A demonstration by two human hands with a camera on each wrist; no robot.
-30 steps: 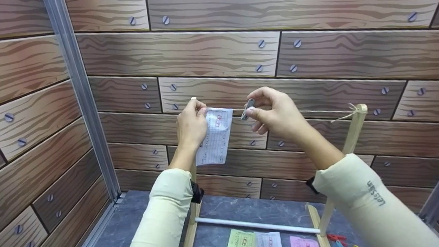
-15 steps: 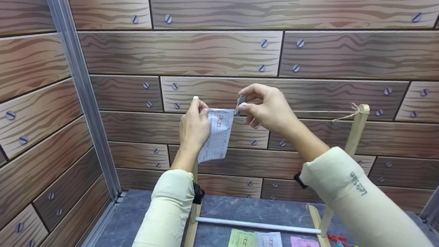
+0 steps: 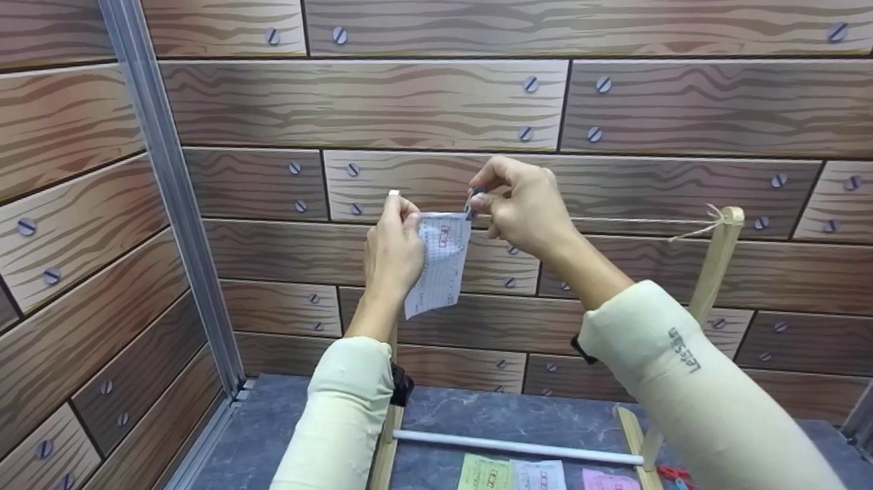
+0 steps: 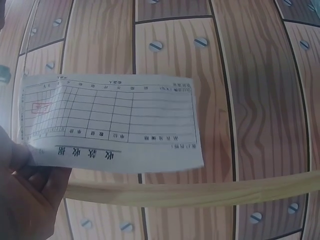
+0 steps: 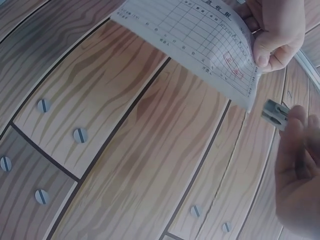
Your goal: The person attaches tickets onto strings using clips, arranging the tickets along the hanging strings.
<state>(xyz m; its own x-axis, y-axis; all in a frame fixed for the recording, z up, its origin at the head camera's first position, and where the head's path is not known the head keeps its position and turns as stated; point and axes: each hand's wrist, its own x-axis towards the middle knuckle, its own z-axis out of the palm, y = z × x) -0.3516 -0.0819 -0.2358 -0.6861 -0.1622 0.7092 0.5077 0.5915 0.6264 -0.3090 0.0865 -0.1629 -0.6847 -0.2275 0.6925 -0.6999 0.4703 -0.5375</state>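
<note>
A white printed receipt slip with a red stamp hangs at the string stretched between two wooden posts. My left hand pinches its upper left corner between thumb and fingers. My right hand pinches a grey clothespin right at the slip's upper right corner. In the right wrist view the clothespin points toward the slip's edge, close beside the string. The left wrist view shows the slip spread out, its near corner held by the left fingers.
The wooden frame has a right post and a white lower rod. On the grey marbled table lie a green slip, a white slip and a pink slip. Red and blue clothespins lie at the right foot.
My right hand has moved left, bringing the grey clothespin to the slip's upper right corner. My left hand keeps its pinch on the slip, and the view has shifted slightly.
</note>
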